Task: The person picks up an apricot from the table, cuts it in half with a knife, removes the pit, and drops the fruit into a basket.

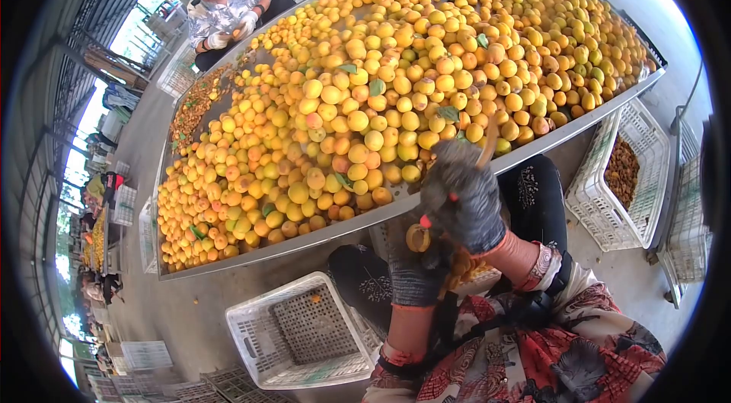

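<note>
My left hand point(417, 270), in a dark glove, is closed around a cut apricot point(418, 238) that shows a hollow orange inside. Just above and to its right is my right hand point(462, 197), also gloved and smeared by motion, with its fingers curled. A thin tan curved strip point(489, 143) sticks up from the right hand, and small red spots show by both hands; I cannot make out what these are. Both hands are at the near edge of a metal table point(365, 222) heaped with whole apricots point(358, 121). Below the hands, more apricot pieces point(461, 270) lie partly hidden between my arms.
A white plastic crate point(244, 319) stands at lower left with a small orange piece inside. Another crate point(655, 197) on the right holds brown bits point(622, 171). Across the table's far left sits a co-worker point(221, 15) in gloves, beside a pile of pits point(194, 110).
</note>
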{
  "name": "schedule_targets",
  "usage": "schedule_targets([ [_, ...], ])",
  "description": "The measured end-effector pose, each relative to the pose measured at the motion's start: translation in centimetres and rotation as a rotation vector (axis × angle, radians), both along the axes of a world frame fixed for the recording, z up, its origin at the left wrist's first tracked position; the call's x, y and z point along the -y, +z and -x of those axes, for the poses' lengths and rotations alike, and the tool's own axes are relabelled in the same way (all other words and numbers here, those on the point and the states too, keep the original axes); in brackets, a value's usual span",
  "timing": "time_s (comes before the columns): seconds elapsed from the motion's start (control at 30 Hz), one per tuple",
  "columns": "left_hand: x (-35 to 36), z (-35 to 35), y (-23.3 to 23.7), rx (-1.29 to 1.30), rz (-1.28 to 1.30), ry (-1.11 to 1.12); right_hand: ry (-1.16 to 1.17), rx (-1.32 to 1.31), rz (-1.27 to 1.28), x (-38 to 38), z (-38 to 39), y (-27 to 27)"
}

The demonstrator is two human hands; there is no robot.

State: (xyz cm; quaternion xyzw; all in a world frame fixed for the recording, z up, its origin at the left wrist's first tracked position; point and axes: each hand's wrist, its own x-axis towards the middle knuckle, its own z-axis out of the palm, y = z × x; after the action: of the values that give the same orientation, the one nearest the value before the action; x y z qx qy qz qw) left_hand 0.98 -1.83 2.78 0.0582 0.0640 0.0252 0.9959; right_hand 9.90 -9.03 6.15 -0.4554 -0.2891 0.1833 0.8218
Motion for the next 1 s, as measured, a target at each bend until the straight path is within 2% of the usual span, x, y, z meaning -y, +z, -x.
schedule_targets([
  [0.07,1.0,-0.1,2.2,-0.316,-0.066,0.222,-0.027,-0.270,-0.280,-0.1,-1.5,1.8],
  [0.1,1.3,-0.2,1.7,-0.316,-0.065,0.226,-0.023,-0.270,-0.279,-0.3,-1.6,2.0],
  [0.17,1.7,-0.3,-0.3,-0.330,-0.665,0.320,-0.007,-0.569,-0.427,-0.2,-1.8,2.2],
  [0.2,1.2,0.0,-1.5,-0.329,-0.664,0.317,-0.010,-0.568,-0.426,-0.2,-1.9,2.1],
  [0.27,0.0,0.8,-2.7,-0.317,-2.156,0.080,-0.025,-0.643,-0.407,-0.4,-2.0,1.7],
  [0.3,0.3,1.2,-3.1,-0.319,-2.157,0.080,-0.024,-0.645,-0.407,-0.4,-1.8,1.9],
  [0.37,1.3,1.6,-1.7,-0.511,-1.708,0.186,0.024,-0.535,-0.352,-0.3,-0.9,2.1],
  [0.4,1.4,1.4,-1.7,-0.512,-1.709,0.182,0.022,-0.537,-0.352,-0.3,-0.5,2.0],
  [0.5,1.4,-0.1,-1.5,-0.524,-1.023,0.365,-0.006,-0.438,-0.225,-0.2,0.7,1.4],
  [0.57,1.4,-0.8,-1.4,-0.507,-0.561,0.463,-0.249,0.237,0.120,0.0,1.1,0.4],
  [0.6,1.4,-0.7,-1.8,-0.508,-0.561,0.463,-0.366,0.575,0.293,0.2,1.3,-0.1],
  [0.63,1.2,-0.7,-2.7,-0.513,-0.659,0.466,-0.289,0.599,0.475,0.7,1.6,-0.8],
  [0.67,1.0,-0.6,-4.0,-0.518,-0.757,0.470,-0.289,0.598,0.476,0.7,1.5,-0.4],
  [0.73,0.3,-0.2,-7.0,-0.524,-0.953,0.476,-0.256,0.921,0.353,0.7,1.4,1.4],
  [0.77,-0.1,-0.1,-8.4,-0.524,-1.051,0.479,-0.155,0.872,0.296,0.8,1.2,2.4],
  [0.8,-0.4,0.1,-9.7,-0.523,-1.149,0.480,-0.155,0.873,0.297,0.6,1.2,2.3],
  [0.87,-0.7,-0.1,-9.3,-0.520,-1.347,0.487,-0.262,0.513,0.269,0.1,1.1,1.8],
  [0.9,-0.4,0.4,-8.9,-0.516,-1.347,0.492,-0.158,0.001,0.050,-0.6,1.3,2.1],
  [0.93,0.4,1.0,-5.3,-0.609,-1.625,0.479,-0.160,0.005,0.046,-0.8,0.8,1.8],
  [0.97,0.9,1.2,-3.0,-0.697,-1.903,0.461,-0.116,-0.219,-0.096,-1.0,-0.1,1.3],
  [1.0,0.9,1.0,-2.5,-0.682,-1.904,0.472,-0.069,-0.438,-0.240,-1.2,-0.8,1.2],
])
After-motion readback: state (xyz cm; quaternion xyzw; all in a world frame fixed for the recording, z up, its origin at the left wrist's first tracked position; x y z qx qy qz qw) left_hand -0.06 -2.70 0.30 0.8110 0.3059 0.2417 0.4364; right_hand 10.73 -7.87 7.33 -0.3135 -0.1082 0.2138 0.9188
